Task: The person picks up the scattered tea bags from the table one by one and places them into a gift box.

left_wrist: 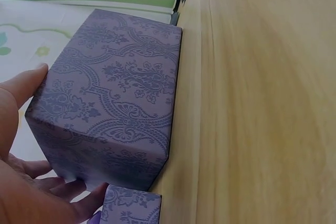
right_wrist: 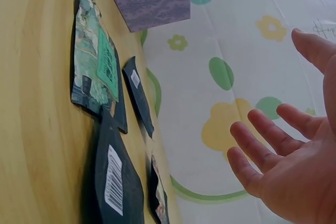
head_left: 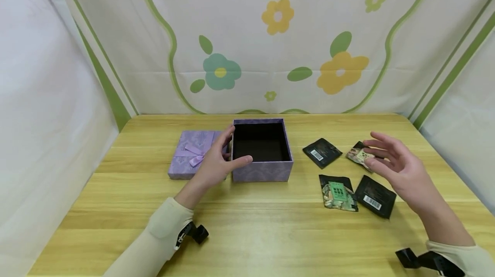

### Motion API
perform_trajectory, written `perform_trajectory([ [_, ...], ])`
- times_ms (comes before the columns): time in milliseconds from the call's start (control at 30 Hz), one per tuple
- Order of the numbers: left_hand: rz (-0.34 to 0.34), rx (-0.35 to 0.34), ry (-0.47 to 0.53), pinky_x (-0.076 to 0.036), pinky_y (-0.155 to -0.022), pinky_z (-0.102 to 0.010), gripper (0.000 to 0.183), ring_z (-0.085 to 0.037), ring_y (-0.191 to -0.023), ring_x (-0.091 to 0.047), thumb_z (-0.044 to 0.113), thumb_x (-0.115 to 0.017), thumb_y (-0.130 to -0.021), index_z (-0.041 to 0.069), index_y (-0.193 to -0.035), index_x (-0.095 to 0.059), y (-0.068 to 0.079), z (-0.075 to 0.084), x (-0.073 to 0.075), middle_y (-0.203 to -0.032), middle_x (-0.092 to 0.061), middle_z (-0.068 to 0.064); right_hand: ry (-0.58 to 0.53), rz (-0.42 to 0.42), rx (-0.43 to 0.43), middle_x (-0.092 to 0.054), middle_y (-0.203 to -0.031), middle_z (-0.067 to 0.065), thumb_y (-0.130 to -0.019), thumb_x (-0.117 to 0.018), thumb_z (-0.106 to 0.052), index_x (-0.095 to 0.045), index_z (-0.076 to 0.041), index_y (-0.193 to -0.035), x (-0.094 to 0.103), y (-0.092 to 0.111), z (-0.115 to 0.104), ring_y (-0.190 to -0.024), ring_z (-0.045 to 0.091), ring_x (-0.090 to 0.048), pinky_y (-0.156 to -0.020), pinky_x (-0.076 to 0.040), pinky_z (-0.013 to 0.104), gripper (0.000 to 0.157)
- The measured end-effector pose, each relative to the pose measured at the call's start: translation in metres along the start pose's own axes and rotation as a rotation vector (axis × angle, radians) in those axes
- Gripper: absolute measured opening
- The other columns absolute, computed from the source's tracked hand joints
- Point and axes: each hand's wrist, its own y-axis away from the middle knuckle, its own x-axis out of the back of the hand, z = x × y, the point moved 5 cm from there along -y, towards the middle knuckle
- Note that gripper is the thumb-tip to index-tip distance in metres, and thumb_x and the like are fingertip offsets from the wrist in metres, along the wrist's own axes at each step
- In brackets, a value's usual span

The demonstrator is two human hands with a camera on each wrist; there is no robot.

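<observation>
A purple patterned gift box [head_left: 263, 171] stands uncovered on the table, its dark inside facing up. My left hand [head_left: 216, 161] is spread at its left front corner: the thumb lies at the front rim, and the fingers stretch along the left wall. In the left wrist view, the thumb and fingertips are right at the box [left_wrist: 115, 77]. Over the small packets at the right hovers my right hand [head_left: 402, 174], fingers relaxed and holding nothing. Beneath its fingertips lies a patterned packet [head_left: 359, 155], partly hidden. A green-labelled packet [head_left: 338, 193] lies closer to me.
Two black packets with white barcode labels, a back one [head_left: 322, 153] and a front one [head_left: 375, 196], lie among the others. Left of the box is the purple lid [head_left: 183, 148] with a ribbon bow. A flowered cloth [head_left: 251, 45] hangs behind the wooden table [head_left: 270, 234].
</observation>
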Motion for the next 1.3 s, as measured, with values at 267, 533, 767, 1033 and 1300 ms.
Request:
perform_trajectory([
  [267,-0.001,-0.01,-0.009,-0.038,-0.126,-0.055,0.102,-0.024,-0.164,-0.025,0.039,-0.083,-0.093,0.026,-0.172,-0.02,-0.001,0.001,0.0,-0.178,-0.019,0.001,0.089,0.047,-0.007,-0.059,-0.144,-0.005,-0.1,-0.064,0.01,-0.039,-0.011,-0.164,0.015,0.008,-0.004,-0.129,-0.003,-0.059,-0.099,-0.046,0.004,0.072],
  [533,-0.002,0.0,-0.027,-0.04,-0.124,-0.055,0.103,-0.024,-0.164,-0.027,0.041,-0.084,-0.092,0.027,-0.171,-0.021,0.001,0.002,0.002,-0.178,-0.016,0.005,0.401,0.021,-0.084,-0.054,-0.139,-0.023,-0.094,-0.081,-0.011,-0.036,-0.022,-0.166,0.026,0.009,0.011,-0.123,-0.009,-0.051,-0.093,-0.037,0.002,0.085],
  [767,-0.006,-0.022,-0.037,-0.041,-0.122,-0.056,0.102,-0.024,-0.164,-0.024,0.04,-0.084,-0.092,0.026,-0.171,-0.022,0.0,0.004,0.002,-0.179,-0.013,0.01,0.485,-0.064,-0.1,-0.054,-0.134,-0.026,-0.092,-0.085,-0.017,-0.042,-0.015,-0.162,0.036,0.013,0.028,-0.117,-0.016,-0.05,-0.09,-0.039,0.002,0.082],
  [1033,-0.006,-0.02,-0.055,-0.041,-0.123,-0.056,0.102,-0.024,-0.164,-0.025,0.043,-0.083,-0.092,0.029,-0.171,-0.021,-0.001,0.0,0.003,-0.178,-0.015,0.007,0.508,-0.228,-0.175,-0.06,-0.138,0.009,-0.091,-0.086,-0.023,-0.044,-0.013,-0.158,0.034,0.017,0.046,-0.114,-0.011,-0.054,-0.089,-0.047,0.013,0.079],
  [1300,-0.008,-0.039,-0.077,-0.043,-0.12,-0.057,0.1,-0.026,-0.164,-0.025,0.043,-0.083,-0.092,0.031,-0.171,-0.022,-0.002,0.0,0.003,-0.178,-0.01,0.015,0.552,-0.308,-0.223,-0.062,-0.136,0.016,-0.084,-0.092,-0.03,-0.048,-0.008,-0.151,0.032,0.022,0.06,-0.108,-0.007,-0.052,-0.084,-0.05,0.021,0.083],
])
